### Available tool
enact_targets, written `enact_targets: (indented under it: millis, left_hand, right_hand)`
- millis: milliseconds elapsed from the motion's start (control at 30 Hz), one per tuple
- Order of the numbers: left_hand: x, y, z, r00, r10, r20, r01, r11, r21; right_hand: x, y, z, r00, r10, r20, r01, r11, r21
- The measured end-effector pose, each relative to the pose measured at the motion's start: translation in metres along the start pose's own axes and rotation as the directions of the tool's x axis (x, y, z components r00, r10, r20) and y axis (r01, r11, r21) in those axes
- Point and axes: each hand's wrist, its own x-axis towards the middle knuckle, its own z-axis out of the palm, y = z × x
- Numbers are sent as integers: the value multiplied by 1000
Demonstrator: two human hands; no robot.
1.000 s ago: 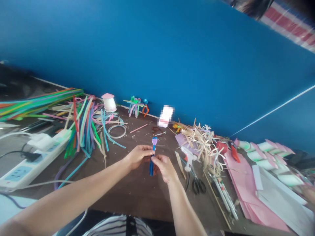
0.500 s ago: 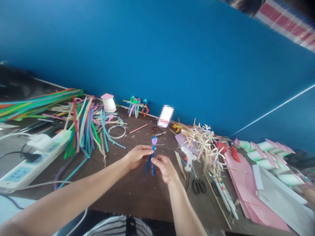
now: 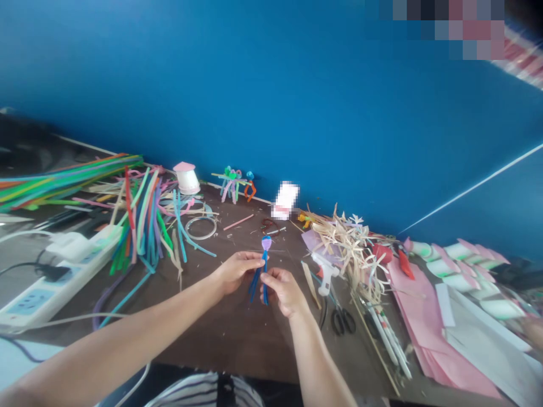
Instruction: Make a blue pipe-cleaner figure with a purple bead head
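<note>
White power strip (image 3: 44, 289), blue wall (image 3: 254, 102)

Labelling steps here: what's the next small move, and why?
Probably the right hand easing the blue strands wider apart, left hand steadying the purple-topped piece. The strands hang in two parted groups; the right fingers pinch one, the left hand grips just below the top.

On your brown wooden worktop (image 3: 203, 345), the long white plastic power strip (image 3: 78, 265) lies left; the white plastic glue gun (image 3: 326, 272) lies right, beyond the black-handled metal scissors (image 3: 343, 321). Flat pink paper sheets (image 3: 428, 333) lie farther right.
</note>
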Motion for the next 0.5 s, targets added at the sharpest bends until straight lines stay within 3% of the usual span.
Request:
enact_targets:
  millis: [133,233,500]
  left_hand:
    - [-1,0,0,1000,-6,17,6,999,39]
    - [-1,0,1,998,56,-26,-54,996,76]
    - [-1,-9,2,989,136,-60,-122,972,199]
  right_hand:
    - [-1,-1,0,1000,5,1,-5,1000,3]
    - [0,0,-2,1000,-13,-12,13,1000,8]
    - [5,0,-1,987,-141,-74,144,989,34]
